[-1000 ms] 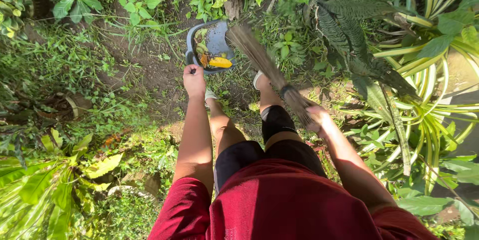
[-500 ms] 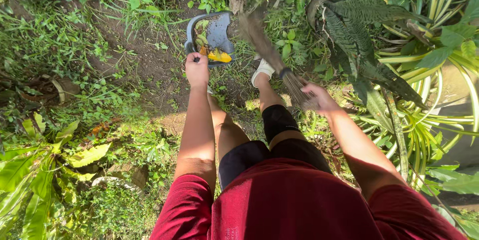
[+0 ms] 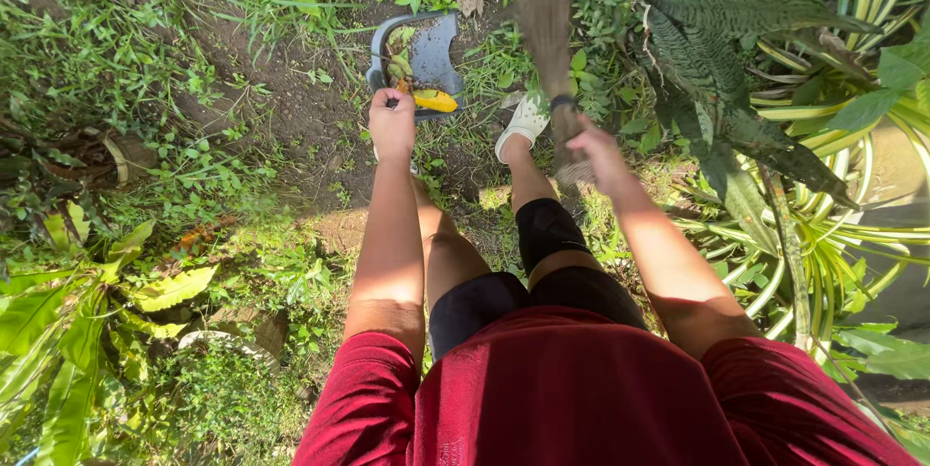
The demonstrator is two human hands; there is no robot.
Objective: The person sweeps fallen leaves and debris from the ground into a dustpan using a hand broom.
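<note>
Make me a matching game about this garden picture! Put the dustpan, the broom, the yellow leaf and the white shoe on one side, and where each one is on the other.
Things:
1. dustpan
2. broom
3. yellow leaf
4. white shoe

Places:
A. lying inside the dustpan
B. held by the left hand
C. on the foot between both hands
D. held by the right hand

Pairs: 1-B, 2-D, 3-A, 4-C

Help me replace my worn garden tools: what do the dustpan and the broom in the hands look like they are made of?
The dustpan, held by the left hand, looks like moulded grey plastic: smooth matte surface, rounded rim. The broom, gripped by the right hand, seems a bundle of thin brown plant sticks tied by a dark band, though motion blur hides detail.
</note>
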